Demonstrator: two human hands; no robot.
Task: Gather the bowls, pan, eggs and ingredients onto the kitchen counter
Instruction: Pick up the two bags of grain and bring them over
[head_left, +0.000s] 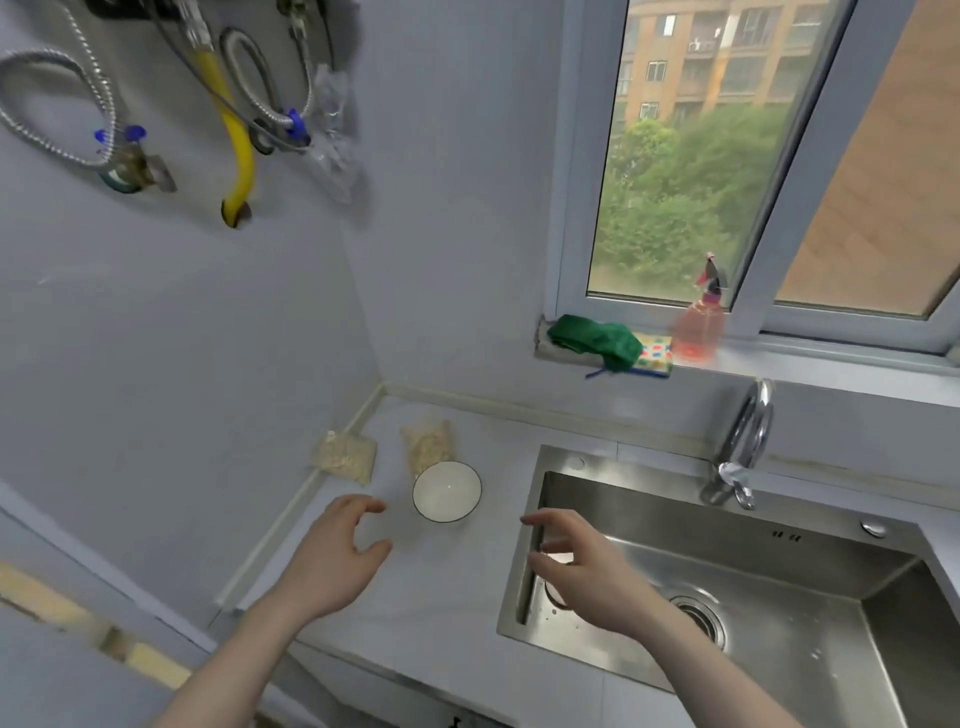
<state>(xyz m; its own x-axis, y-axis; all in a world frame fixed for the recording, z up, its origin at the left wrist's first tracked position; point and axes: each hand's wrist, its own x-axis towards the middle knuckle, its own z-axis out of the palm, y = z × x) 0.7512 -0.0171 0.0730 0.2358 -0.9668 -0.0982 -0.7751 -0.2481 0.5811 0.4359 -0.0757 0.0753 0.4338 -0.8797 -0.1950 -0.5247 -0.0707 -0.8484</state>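
Note:
A white bowl with a dark rim stands upright on the pale counter. Behind it lies a clear bag of pale grains, touching the bowl's far edge. A second such bag leans in the corner against the left wall. My left hand hovers open just left of the bowl, fingers apart, holding nothing. My right hand is open over the left edge of the sink, right of the bowl, also with nothing in it.
A steel sink fills the right side, with a chrome tap behind it. On the window sill sit a green cloth and a red spray bottle. Hoses and a yellow pipe hang on the left wall.

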